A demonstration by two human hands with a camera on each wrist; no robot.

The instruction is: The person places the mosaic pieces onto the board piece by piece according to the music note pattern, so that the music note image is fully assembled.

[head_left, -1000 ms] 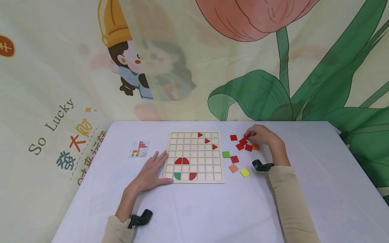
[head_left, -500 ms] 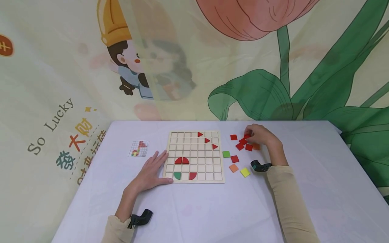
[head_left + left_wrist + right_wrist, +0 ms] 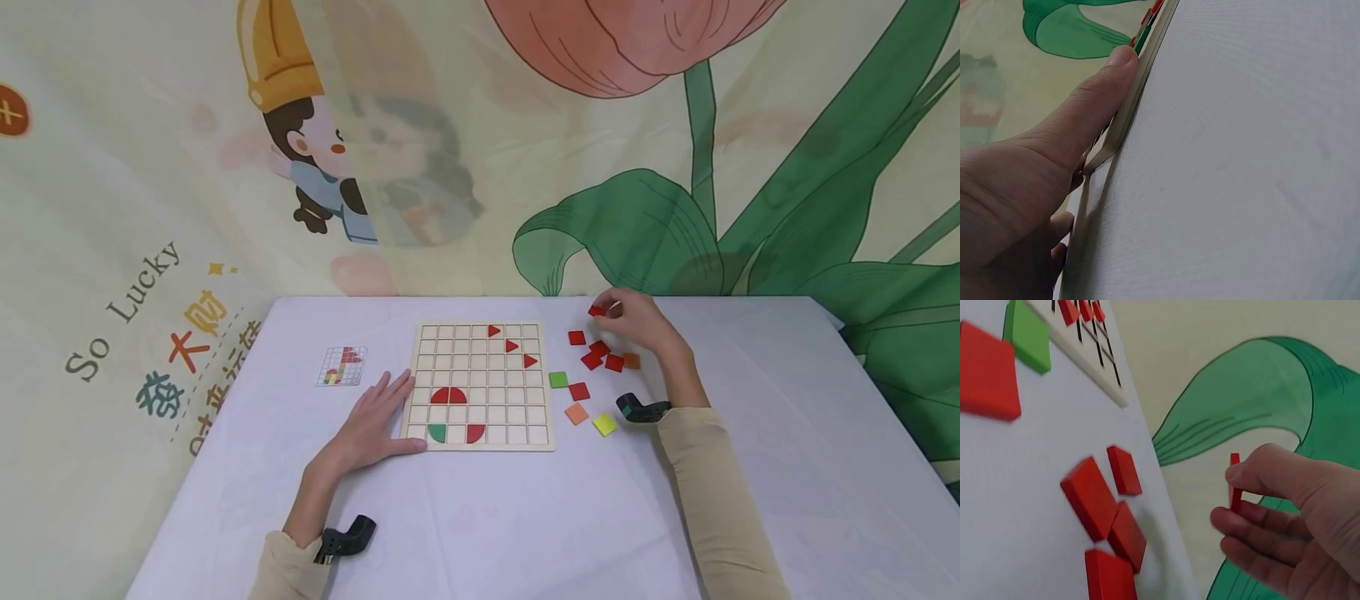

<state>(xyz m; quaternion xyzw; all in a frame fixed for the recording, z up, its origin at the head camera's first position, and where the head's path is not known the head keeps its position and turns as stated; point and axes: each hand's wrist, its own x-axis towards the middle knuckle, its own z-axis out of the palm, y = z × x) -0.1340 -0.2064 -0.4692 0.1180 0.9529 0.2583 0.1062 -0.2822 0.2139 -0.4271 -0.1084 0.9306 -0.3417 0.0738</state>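
- Pinching a red tile [image 3: 596, 311], the right hand [image 3: 636, 322] was near the loose red tiles [image 3: 592, 362] in the head view; the left hand [image 3: 369, 427], thumb and fingers extended, touched the grid board [image 3: 487, 448].
- Left wrist: the thumb lay along the board (its thickness showed here, not just its top).
- Right wrist: the pinched tile appeared edge-on, between thumb and fingertips.
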